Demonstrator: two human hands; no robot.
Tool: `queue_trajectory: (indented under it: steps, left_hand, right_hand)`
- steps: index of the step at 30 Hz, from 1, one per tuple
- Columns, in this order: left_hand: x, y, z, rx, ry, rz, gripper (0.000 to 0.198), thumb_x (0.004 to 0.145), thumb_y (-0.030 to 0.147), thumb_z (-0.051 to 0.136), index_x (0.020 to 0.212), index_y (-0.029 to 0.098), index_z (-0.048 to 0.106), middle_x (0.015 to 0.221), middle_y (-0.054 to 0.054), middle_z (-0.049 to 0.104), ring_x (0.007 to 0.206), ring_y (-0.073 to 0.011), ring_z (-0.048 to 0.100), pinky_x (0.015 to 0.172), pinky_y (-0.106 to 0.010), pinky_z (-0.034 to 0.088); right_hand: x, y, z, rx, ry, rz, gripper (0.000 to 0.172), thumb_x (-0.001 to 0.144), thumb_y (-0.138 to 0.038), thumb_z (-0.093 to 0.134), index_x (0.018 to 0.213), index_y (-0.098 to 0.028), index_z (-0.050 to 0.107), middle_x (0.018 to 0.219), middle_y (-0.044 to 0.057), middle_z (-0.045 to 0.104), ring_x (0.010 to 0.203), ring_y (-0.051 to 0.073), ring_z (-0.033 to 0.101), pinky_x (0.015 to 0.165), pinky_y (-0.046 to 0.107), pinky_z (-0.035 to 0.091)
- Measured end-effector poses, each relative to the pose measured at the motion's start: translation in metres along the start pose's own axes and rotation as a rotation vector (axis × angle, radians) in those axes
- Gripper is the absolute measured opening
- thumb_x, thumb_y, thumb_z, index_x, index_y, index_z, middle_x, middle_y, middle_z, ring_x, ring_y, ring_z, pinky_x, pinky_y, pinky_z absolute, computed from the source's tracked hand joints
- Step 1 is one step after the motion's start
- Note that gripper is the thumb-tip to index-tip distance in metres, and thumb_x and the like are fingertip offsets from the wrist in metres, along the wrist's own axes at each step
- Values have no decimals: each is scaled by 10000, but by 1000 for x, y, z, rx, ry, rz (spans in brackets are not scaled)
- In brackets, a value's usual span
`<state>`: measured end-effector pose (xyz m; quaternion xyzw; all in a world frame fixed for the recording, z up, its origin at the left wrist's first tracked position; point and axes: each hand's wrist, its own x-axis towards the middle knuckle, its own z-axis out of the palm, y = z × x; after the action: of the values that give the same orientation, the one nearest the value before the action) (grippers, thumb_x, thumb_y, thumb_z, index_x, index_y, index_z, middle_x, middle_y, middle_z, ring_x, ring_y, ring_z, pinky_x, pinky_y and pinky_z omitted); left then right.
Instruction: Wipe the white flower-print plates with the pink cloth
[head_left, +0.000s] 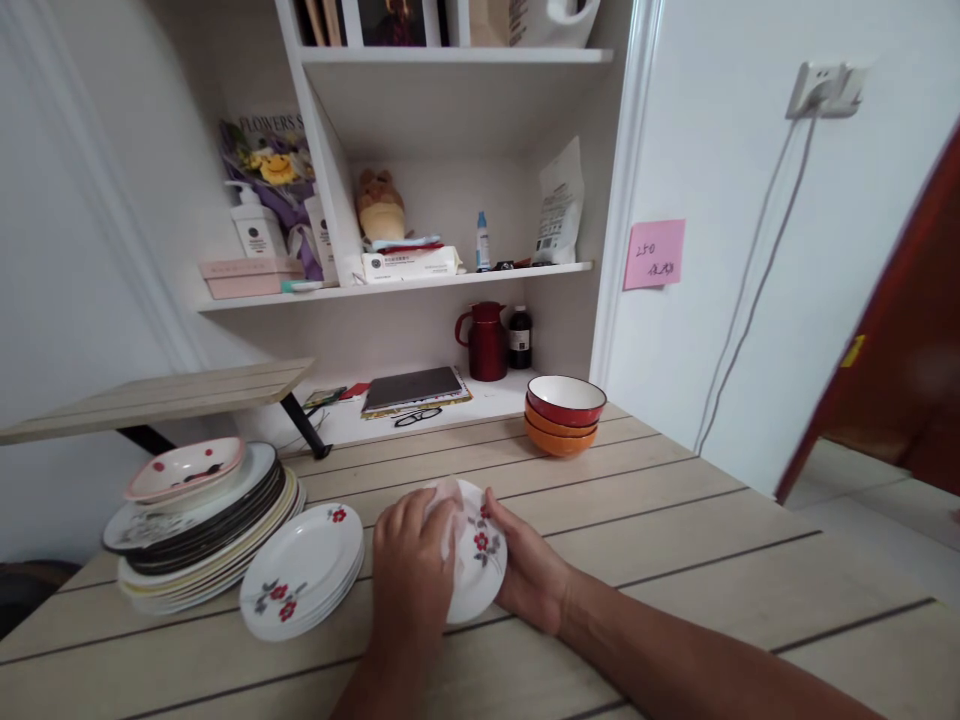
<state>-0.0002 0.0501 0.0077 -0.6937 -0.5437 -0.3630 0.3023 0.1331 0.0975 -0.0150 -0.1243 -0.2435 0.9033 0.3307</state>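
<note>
A small white plate [480, 575] with red flowers and grey leaves is tilted up over the table, its face turned partly toward me. My right hand [529, 565] grips its right edge, thumb at the rim and fingers behind. Pressed against the plate's face, my left hand [414, 550] is closed on a pale pink cloth or tissue [448, 500], mostly covered by the fingers. Left of that hand lies a short stack of matching flowered plates [307, 565].
A taller pile of mixed plates [202, 540] carries an oval dish [187, 470] at the left, near a raised wooden stand [165, 398]. Stacked red and orange bowls [564, 415] stand at the back right. Behind are a laptop [414, 388], glasses [418, 417] and a red jug [487, 342].
</note>
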Motion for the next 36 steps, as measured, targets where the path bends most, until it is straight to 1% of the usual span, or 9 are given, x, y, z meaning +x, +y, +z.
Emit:
queue_trajectory:
  steps: [4,10,14,18,22,26,28,33,36]
  left_hand:
    - [-10,10,8,-23,-53,24,204,887,203,473,946,220,668,937,-65,681,873,-215,598,775,-377,462]
    - [-12,41,11,-239,-35,233,197,881,141,455,922,184,643,975,-55,679,956,-202,598,920,-384,442]
    - [0,20,3,-165,-51,105,174,879,192,489,917,220,657,1034,-57,667,993,-229,578,922,-431,423]
    - [-2,-2,3,20,-9,-59,176,873,224,509,942,196,668,1024,-106,660,945,-259,580,822,-437,450]
    - [-12,13,10,-61,-27,23,191,881,199,485,944,198,665,1007,-86,671,955,-238,583,863,-426,445]
    - [-12,36,10,-196,-21,171,225,881,129,443,921,199,654,1013,-64,674,1002,-203,583,954,-398,408]
    - [-8,33,9,-184,2,148,207,870,126,467,921,202,653,1013,-62,673,1003,-204,580,969,-408,392]
    - [-3,4,7,17,28,-1,173,852,166,520,950,189,660,1056,-109,660,1008,-264,569,896,-449,398]
    - [-9,3,10,45,8,-40,167,848,159,525,947,188,657,1035,-103,664,980,-272,571,866,-452,400]
  right_hand:
    - [1,-4,-2,23,6,-42,511,906,-552,442,1082,-107,622,962,111,728,921,225,669,933,377,428]
    - [-8,-9,-2,24,1,150,539,871,-591,495,933,-76,642,813,96,715,814,186,679,864,294,449]
    - [-5,-4,3,18,3,82,533,905,-557,459,1035,-69,630,865,103,727,851,196,679,894,315,439]
    - [0,-1,4,58,16,-3,481,934,-510,422,1069,-96,627,902,100,737,917,216,672,938,366,424]
    - [-1,-4,-1,39,-15,-5,510,915,-542,436,1043,-91,637,919,110,733,929,223,668,945,368,421]
    - [-7,-6,-2,6,-48,110,546,876,-584,489,1015,-78,640,906,103,722,929,203,664,951,322,413]
    - [-8,-4,0,14,-41,113,539,879,-570,498,1052,-77,631,924,95,721,938,192,662,959,307,405]
    - [-1,1,2,11,-5,16,495,908,-530,462,1100,-102,619,948,99,733,963,224,659,960,370,410]
    - [1,-1,0,28,-4,-12,516,915,-547,425,1092,-105,624,959,108,732,975,238,657,962,395,412]
